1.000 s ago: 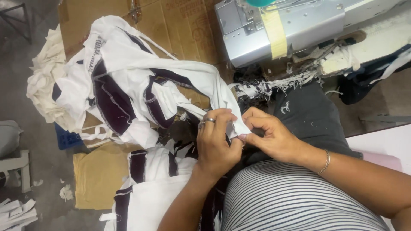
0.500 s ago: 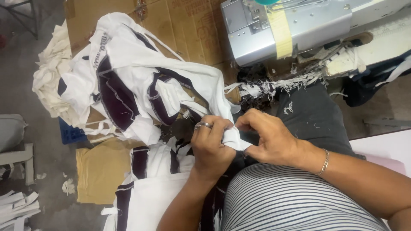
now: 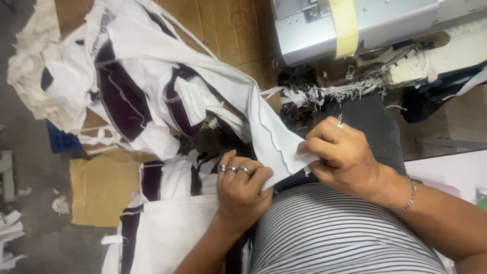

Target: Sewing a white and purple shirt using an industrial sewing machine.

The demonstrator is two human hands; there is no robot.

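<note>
A white garment with dark purple panels (image 3: 152, 91) lies bunched across my lap and a brown cardboard surface. One long white strip of it (image 3: 269, 137) runs down to my hands. My left hand (image 3: 241, 190), with rings on its fingers, pinches the lower edge of that strip. My right hand (image 3: 342, 152) grips the strip's end just to the right, thumb and fingers closed on the cloth. The two hands are a short way apart, with the cloth stretched between them.
A grey sewing machine (image 3: 355, 25) with a yellow tape strip stands at the top right, frayed white threads (image 3: 324, 94) hanging below it. More white and purple pieces (image 3: 162, 223) lie at the bottom left. Cream cloth (image 3: 30, 71) is piled at the left, scraps on the floor.
My hands have drawn apart along the white strip, the right one moving rightward, and the cloth between them is now pulled out flatter. The garment pile has shifted slightly.
</note>
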